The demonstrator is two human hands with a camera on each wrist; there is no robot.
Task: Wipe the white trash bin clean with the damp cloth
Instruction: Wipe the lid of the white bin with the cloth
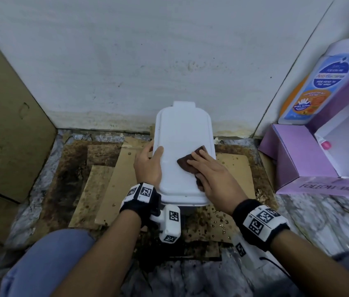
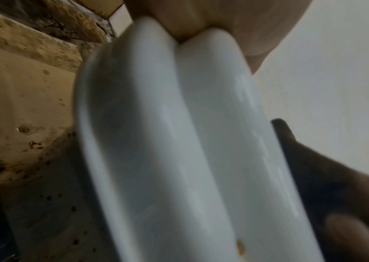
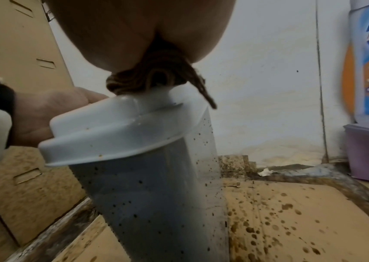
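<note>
The white trash bin [image 1: 182,133] stands upright against the wall, lid closed; its side [image 3: 152,195] is speckled with brown spots. My left hand [image 1: 149,166] grips the lid's left edge, thumb on top and fingers [image 2: 179,17] curled at the rim [image 2: 179,141]. My right hand [image 1: 210,174] lies flat on a brown cloth [image 1: 187,162] and presses it onto the lid's right side. In the right wrist view the cloth [image 3: 147,79] is bunched under my palm [image 3: 134,35] on the lid [image 3: 116,127]. A corner of the cloth [image 2: 313,177] shows in the left wrist view.
Stained, wet cardboard sheets [image 1: 233,168] cover the floor around the bin. A tall cardboard box [image 1: 4,125] stands at the left. At the right are a purple box [image 1: 304,159] and a wash bottle [image 1: 319,86]. My knee [image 1: 47,264] is at the lower left.
</note>
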